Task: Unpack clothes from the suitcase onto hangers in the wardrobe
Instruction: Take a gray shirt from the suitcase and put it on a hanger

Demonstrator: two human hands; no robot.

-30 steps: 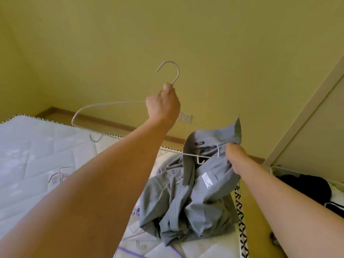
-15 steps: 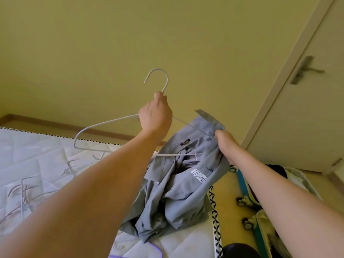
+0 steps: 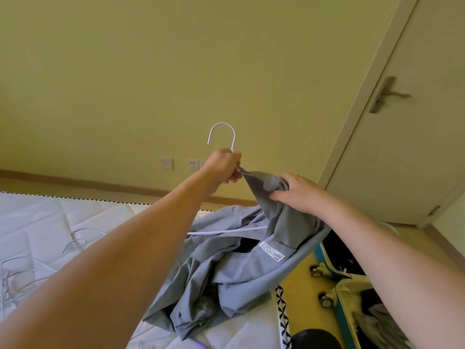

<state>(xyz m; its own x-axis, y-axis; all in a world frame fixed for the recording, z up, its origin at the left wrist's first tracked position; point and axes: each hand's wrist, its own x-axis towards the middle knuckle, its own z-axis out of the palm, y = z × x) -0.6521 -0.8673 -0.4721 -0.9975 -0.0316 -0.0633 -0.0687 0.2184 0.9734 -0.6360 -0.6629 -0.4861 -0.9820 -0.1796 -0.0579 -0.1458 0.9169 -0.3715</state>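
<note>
Left hand (image 3: 222,170) gripping hanger (image 3: 222,133), right hand (image 3: 298,192) (fingers curled) on grey shirt (image 3: 234,268)

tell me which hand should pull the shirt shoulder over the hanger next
Right, probably. The right hand already grips the grey fabric shirt at its collar end, beside the white wire hanger. The left hand holds the hanger's neck below the hook and should steady it.

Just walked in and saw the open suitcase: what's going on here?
A person is putting a grey shirt on a white hanger over the mattress. The left hand grips the hanger below its hook; the right hand holds the shirt's shoulder fabric. The suitcase lies open on the floor.
</note>
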